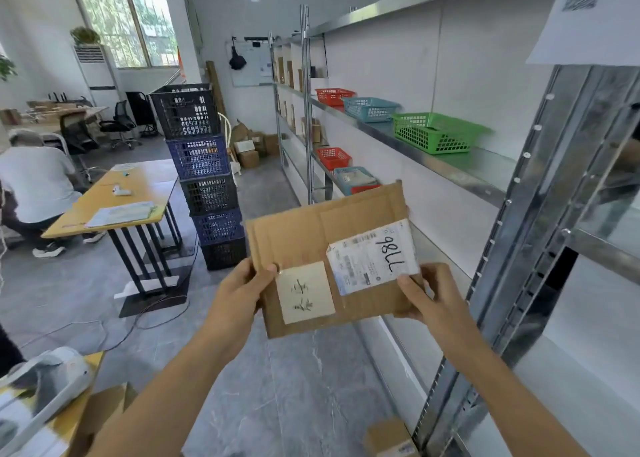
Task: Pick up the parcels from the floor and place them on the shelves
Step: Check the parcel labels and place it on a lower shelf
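Note:
A flat brown cardboard parcel [298, 238] is held up in front of me, with a white shipping label marked in black pen and a beige sticker on its face. My left hand [239, 290] grips its lower left edge, thumb on top by the sticker. My right hand [433, 300] grips its lower right corner, thumb on the label. The metal shelves [450, 169] run along the right wall, just beyond the parcel. Another small cardboard parcel [389, 437] lies on the floor at the foot of the shelf post.
Green [433, 134], blue [369, 108] and red [332, 96] baskets stand on the shelf. A stack of plastic crates [204, 176] rises left of the parcel. A yellow table [128, 193] with a seated person [34, 186] is at left. Boxes [247, 151] sit by the far wall.

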`<state>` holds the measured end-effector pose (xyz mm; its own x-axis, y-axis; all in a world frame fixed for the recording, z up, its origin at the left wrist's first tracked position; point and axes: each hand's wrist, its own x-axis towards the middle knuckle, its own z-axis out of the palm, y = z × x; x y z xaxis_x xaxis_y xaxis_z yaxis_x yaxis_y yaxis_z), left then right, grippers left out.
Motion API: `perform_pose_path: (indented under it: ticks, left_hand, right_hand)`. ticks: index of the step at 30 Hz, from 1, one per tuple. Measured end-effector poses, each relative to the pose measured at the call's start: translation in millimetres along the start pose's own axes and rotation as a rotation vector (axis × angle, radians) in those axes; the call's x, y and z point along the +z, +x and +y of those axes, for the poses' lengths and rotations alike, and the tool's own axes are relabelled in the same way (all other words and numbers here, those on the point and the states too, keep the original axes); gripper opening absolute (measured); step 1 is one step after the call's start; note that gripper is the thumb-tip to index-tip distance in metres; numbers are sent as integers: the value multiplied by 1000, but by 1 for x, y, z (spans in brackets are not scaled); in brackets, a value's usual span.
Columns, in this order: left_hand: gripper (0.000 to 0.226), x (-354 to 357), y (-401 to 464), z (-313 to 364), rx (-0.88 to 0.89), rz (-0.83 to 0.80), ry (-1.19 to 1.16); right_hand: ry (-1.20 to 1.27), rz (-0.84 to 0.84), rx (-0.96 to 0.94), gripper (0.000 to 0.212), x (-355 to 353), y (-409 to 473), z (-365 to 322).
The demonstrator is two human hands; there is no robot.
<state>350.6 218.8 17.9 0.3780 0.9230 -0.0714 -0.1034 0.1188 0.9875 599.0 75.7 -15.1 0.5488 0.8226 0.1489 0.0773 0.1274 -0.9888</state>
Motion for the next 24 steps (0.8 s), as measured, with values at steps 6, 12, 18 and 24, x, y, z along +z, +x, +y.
perform_pose_path:
  ticks: [6, 12, 18, 24]
  left_hand:
    - [34, 29, 9, -5, -112, -206, 205]
    - [39, 49, 12, -14, -3, -222, 161]
    - [40, 48, 17, -4, 155, -276, 227]
    - [48, 59, 24, 11, 404, -69, 91]
  right_hand:
    - [-5, 49, 26, 54, -33, -6, 16]
    - [-217, -29, 23, 71, -68, -9, 21]
    - [206, 164, 112, 32, -78, -1, -5]
    - [224, 45, 99, 90, -82, 3, -9]
